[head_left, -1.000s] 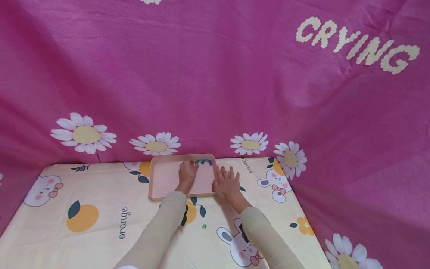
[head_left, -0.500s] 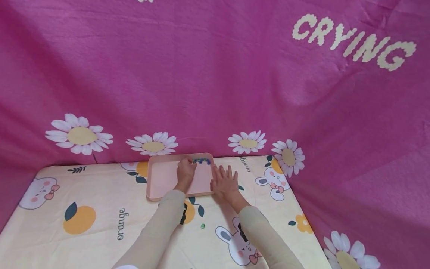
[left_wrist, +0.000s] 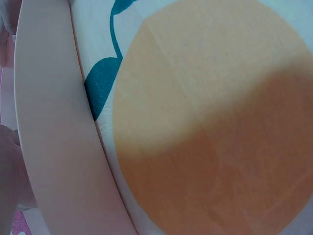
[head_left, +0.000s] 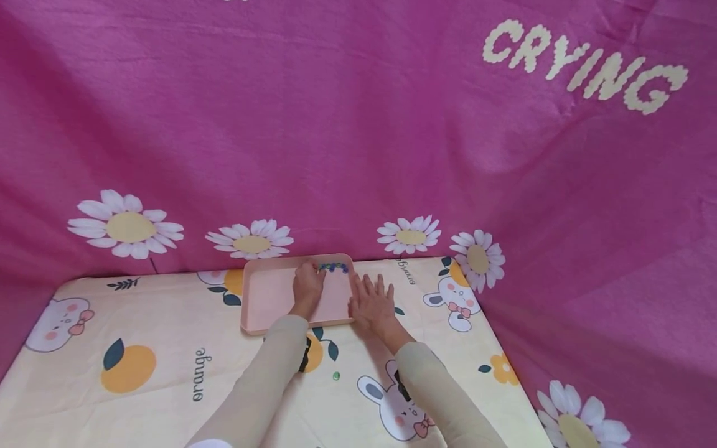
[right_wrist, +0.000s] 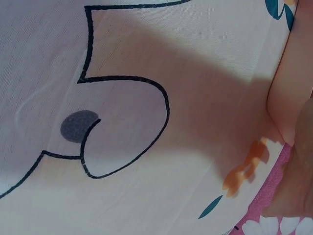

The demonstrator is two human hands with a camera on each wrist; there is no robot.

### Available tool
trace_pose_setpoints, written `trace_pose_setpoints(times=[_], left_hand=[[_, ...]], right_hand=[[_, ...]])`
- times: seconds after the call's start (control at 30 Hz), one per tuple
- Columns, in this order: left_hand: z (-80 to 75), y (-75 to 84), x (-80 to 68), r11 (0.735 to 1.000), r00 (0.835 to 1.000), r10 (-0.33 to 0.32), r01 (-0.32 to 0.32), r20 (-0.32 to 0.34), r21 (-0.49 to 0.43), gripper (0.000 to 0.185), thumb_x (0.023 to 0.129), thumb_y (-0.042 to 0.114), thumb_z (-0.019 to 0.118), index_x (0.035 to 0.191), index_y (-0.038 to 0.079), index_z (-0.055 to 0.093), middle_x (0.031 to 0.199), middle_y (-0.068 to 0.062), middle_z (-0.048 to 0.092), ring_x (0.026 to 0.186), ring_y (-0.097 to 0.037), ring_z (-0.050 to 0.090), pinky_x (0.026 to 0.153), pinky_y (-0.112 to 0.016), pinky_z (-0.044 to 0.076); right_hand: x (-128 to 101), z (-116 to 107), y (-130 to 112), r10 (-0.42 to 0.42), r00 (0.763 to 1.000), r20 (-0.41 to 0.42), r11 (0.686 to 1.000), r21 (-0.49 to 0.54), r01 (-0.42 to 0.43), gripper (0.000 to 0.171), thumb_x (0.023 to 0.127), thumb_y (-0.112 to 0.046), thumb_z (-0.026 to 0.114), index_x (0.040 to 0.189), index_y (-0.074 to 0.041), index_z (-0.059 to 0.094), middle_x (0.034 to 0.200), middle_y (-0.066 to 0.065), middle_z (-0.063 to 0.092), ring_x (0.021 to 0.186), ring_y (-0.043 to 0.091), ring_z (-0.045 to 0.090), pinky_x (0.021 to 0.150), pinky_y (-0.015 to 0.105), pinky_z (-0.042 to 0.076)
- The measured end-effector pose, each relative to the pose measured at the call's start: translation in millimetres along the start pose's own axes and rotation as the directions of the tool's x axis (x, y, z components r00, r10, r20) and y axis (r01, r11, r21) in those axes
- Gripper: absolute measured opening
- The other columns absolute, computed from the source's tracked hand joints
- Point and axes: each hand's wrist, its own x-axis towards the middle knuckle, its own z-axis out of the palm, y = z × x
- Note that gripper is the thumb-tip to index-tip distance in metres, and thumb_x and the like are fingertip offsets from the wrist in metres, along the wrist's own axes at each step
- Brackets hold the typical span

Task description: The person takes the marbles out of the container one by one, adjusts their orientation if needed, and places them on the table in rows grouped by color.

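A pink tray (head_left: 269, 298) lies on the printed cloth at the back of the table. A short row of small blue and green beads (head_left: 334, 267) sits along its far edge. My left hand (head_left: 309, 285) reaches into the tray, fingertips at the left end of the bead row; whether it pinches a bead is hidden. Flat on the cloth by the tray's right rim lies my right hand (head_left: 371, 303), fingers spread. The left wrist view shows only the tray rim (left_wrist: 54, 132) and an orange print.
One green bead (head_left: 336, 376) lies loose on the cloth between my forearms. A pink flowered curtain (head_left: 358, 124) hangs close behind the table. The table's right edge (head_left: 504, 361) drops off beside my right arm.
Both hands stay where they were; only the view has shifted slightly.
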Motion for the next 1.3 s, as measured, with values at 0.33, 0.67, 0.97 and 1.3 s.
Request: trace_pose_setpoints(times=[0.33, 0.67, 0.97, 1.3], left_hand=[[-5.4, -4.5, 2.7, 1.0, 1.0, -0.007, 0.007, 0.019, -0.015, 0.011, 0.095, 0.01, 0.068, 0.098, 0.002, 0.061, 0.101, -0.017, 0.067, 0.093, -0.032, 0.064, 0.085, -0.042, 0.054], [-12.6, -7.5, 3.3, 1.0, 1.0, 0.011, -0.011, 0.019, 0.016, 0.007, 0.095, 0.006, 0.065, 0.095, 0.001, 0.061, 0.096, -0.017, 0.067, 0.089, -0.033, 0.065, 0.081, -0.044, 0.055], [-19.4, -14.4, -2.6, 0.996, 0.996, 0.09, -0.09, -0.019, -0.015, 0.007, 0.089, 0.002, 0.066, 0.095, 0.0, 0.067, 0.091, -0.015, 0.07, 0.087, -0.033, 0.067, 0.08, -0.047, 0.054], [-33.2, -18.7, -10.0, 0.968, 0.979, 0.2, -0.193, 0.03, -0.161, 0.014, 0.091, 0.005, 0.069, 0.102, -0.003, 0.074, 0.087, -0.012, 0.071, 0.081, -0.024, 0.064, 0.077, -0.04, 0.057]], right_hand=[[0, -4, -8, -0.005, 1.0, 0.008, 1.0, -0.03, 0.006, 0.067, 0.104, -0.047, 0.034, 0.162, -0.024, 0.009, 0.164, 0.007, 0.023, 0.148, 0.044, 0.014, 0.114, 0.063, 0.017], [0, -6, -13, 0.0, 1.0, 0.002, 1.0, -0.009, 0.0, 0.067, 0.104, -0.046, 0.035, 0.162, -0.025, 0.008, 0.164, 0.007, 0.022, 0.148, 0.044, 0.013, 0.115, 0.063, 0.016], [-1, -2, -13, 0.006, 1.0, 0.005, 1.0, 0.013, -0.006, 0.067, 0.104, -0.046, 0.036, 0.162, -0.025, 0.009, 0.163, 0.007, 0.023, 0.148, 0.044, 0.013, 0.114, 0.064, 0.015], [-2, -1, -3, 0.015, 1.0, 0.022, 0.999, 0.045, -0.016, 0.068, 0.105, -0.045, 0.035, 0.162, -0.021, 0.006, 0.164, 0.011, 0.02, 0.148, 0.045, 0.009, 0.114, 0.065, 0.009]])
